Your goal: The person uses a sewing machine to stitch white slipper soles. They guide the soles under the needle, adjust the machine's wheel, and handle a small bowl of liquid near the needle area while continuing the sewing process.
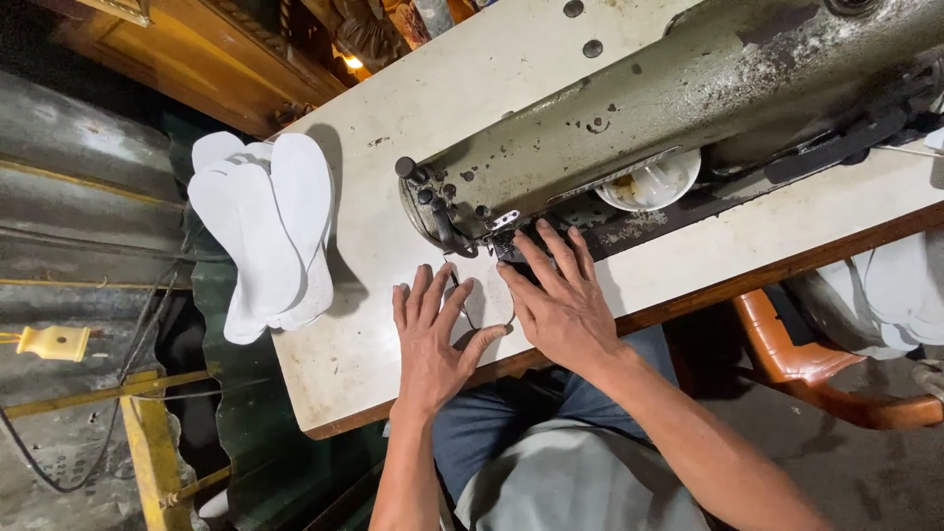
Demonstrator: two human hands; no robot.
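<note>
Mid-stitch: left hand (pixel 431 334) and right hand (pixel 562 300), fingers flat and unclenched, press white insole (pixel 484 295) under sewing machine (pixel 629 118) needle; next, steady feeding.

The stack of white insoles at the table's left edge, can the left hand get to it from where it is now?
Probably yes. The left hand lies flat on the table, and only bare tabletop shows between it and the stack of white insoles.
</note>
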